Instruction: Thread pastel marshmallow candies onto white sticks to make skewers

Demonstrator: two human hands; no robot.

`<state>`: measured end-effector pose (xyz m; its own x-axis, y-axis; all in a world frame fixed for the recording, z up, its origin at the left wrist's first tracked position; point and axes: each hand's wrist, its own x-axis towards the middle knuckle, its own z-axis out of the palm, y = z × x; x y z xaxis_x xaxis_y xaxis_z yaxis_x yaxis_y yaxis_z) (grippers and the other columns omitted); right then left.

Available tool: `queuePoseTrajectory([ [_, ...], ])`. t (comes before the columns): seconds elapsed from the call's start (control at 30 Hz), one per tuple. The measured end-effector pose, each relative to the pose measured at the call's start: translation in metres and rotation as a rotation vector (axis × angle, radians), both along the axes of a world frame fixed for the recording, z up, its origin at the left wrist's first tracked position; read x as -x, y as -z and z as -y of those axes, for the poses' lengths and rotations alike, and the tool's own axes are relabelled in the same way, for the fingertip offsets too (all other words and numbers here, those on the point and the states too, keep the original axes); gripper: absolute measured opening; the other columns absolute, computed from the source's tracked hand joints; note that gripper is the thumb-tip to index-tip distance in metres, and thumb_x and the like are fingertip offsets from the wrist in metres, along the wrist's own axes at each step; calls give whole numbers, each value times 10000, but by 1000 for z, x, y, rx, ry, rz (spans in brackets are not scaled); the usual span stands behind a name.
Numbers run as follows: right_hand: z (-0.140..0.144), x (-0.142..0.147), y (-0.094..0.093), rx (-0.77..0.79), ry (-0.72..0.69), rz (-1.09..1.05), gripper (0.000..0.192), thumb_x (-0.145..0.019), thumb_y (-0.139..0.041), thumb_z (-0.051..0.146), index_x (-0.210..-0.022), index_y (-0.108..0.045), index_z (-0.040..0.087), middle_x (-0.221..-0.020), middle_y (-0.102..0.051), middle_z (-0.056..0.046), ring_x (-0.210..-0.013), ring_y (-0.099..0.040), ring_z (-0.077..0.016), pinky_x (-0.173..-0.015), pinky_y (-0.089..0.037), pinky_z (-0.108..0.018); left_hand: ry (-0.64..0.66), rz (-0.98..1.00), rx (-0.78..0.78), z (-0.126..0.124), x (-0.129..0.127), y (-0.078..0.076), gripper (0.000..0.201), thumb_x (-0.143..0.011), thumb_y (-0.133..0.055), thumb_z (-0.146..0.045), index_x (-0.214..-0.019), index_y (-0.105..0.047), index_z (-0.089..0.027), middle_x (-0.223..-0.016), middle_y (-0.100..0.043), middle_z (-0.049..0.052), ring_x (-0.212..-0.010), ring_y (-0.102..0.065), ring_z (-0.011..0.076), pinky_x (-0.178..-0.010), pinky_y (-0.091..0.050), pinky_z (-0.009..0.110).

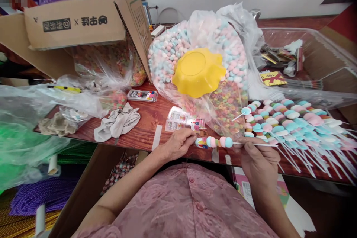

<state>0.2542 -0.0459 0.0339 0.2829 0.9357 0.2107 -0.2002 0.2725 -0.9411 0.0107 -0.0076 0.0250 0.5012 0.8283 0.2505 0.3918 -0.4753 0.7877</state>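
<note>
We pinch the candy skewer [220,142] level over the table [145,134] edge, right hand [258,158] closed on its stick, left hand [178,144] fingertips gripping the tip piece (finished skewers [292,122] lie just beside), likely to steady it

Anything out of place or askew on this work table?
A yellow bowl lies tipped on its side against the candy bag. A cardboard box lies tilted, flaps open. Nothing looks spilled.

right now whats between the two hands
In the head view, a candy skewer spans from the left hand to the right hand, above the wooden table edge.
</note>
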Motion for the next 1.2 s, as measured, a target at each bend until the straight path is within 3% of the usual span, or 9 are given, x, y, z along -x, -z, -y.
queuePoseTrajectory([
  [0.07, -3, -1, 0, 5, -7, -40, 101, -796, -740, 303, -847, -764, 219, -708, -688, -6, -598, -597, -129, -567, -500, -284, 74, -40, 84, 0, 1, -9, 292, -949, -520, -394, -1143, -598, -189, -1044, -677, 80, -950, -621, 192, -837, -472, 314],
  [0.17, -6, -1, -1, -1, -14, -60, 92, -788, -750, 301, -838, -765, 225, -726, -693, -5, -600, -598, -128, -557, -495, -281, 167, -68, 119, -1, 1, -17, 639, -757, -736, -519, -1289, -535, -229, -1212, -642, 110, -1101, -592, 270, -922, -454, 375],
  [0.2, -7, -1, -2, 0, -17, -60, 85, -784, -754, 296, -837, -765, 231, -724, -694, -3, -597, -601, -128, -551, -495, -279, 187, -73, 130, -2, 0, -17, 633, -737, -755, -517, -1260, -558, -222, -1179, -654, 106, -1074, -600, 270, -913, -454, 371],
  [0.33, -7, 5, -8, 8, -47, -42, 79, -783, -757, 297, -830, -765, 234, -684, -688, -3, -583, -616, -135, -528, -510, -276, 217, -82, 245, -6, -6, -17, 300, -854, -658, -417, -1008, -653, -160, -931, -682, 44, -840, -608, 179, -796, -451, 279],
  [0.6, -21, 10, -20, 21, -141, 136, 72, -807, -738, 279, -798, -738, 207, -679, -696, -4, -562, -617, -127, -501, -507, -251, 174, 67, 432, -10, -13, -29, 275, -814, -702, -384, -937, -665, -140, -837, -650, -4, -746, -560, 131, -681, -418, 220],
  [0.7, -28, 9, -21, 45, -190, 200, 133, -812, -731, 318, -776, -720, 190, -639, -659, -1, -542, -572, -116, -470, -461, -237, 106, 68, 408, -10, -13, -28, 289, -801, -715, -389, -953, -677, -146, -860, -668, 2, -779, -581, 146, -709, -433, 233],
  [0.83, -33, 9, -25, 62, -170, 258, 162, -819, -719, 345, -785, -712, 187, -598, -624, 15, -511, -535, -105, -472, -445, -235, -13, -5, 254, -10, -11, -21, 258, -798, -717, -368, -951, -670, -167, -863, -673, -1, -784, -581, 148, -694, -425, 231],
  [1.0, -32, 15, -39, -29, -113, 469, 207, -836, -689, 361, -704, -696, 202, -568, -622, 10, -509, -546, -121, -487, -454, -253, -112, -130, 69, -10, -13, -17, 237, -791, -713, -383, -884, -669, -170, -772, -654, 3, -694, -554, 137, -628, -386, 230],
  [1.2, -35, 33, -44, -105, -140, 496, 184, -847, -663, 332, -720, -702, 205, -589, -637, 6, -528, -564, -133, -505, -455, -262, -24, 29, 238, -7, -23, -28, 310, -764, -749, -414, -917, -680, -154, -813, -667, 9, -730, -569, 142, -668, -427, 238],
])
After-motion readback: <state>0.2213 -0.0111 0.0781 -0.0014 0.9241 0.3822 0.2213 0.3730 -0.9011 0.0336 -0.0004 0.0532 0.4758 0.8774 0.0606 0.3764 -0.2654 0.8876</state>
